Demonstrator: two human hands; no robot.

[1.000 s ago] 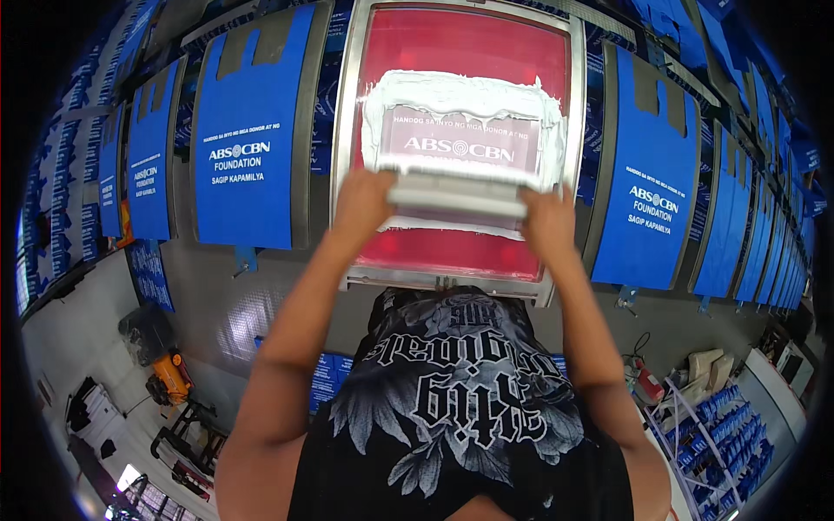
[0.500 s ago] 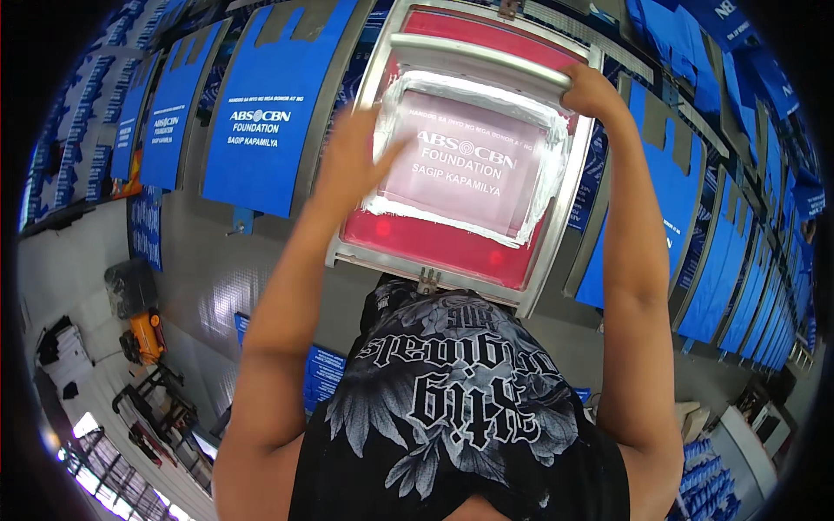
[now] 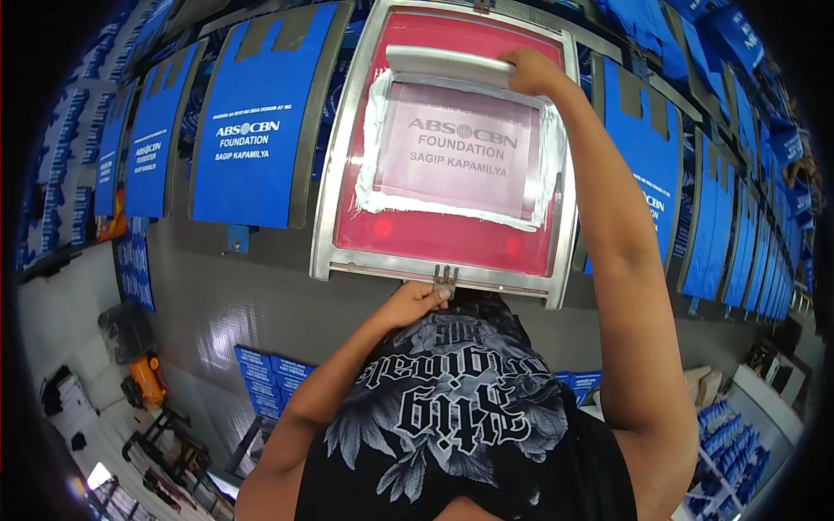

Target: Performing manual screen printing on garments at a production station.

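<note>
left hand (image 3: 415, 303) is off the squeegee (image 3: 443, 66) now, down at the near edge: thumb on the metal bracket (image 3: 446, 280), looks gripped, fingers underneath partly hidden. right hand (image 3: 537, 73) alone grasps the squeegee's right end. a second ago both hands had it mid-screen; now it's at the far side of the screen frame (image 3: 347, 156), past the lettered window. i read that stroke as over. white ink (image 3: 368, 165) rings the window; blue bags (image 3: 261, 187) sit left and right.
</note>
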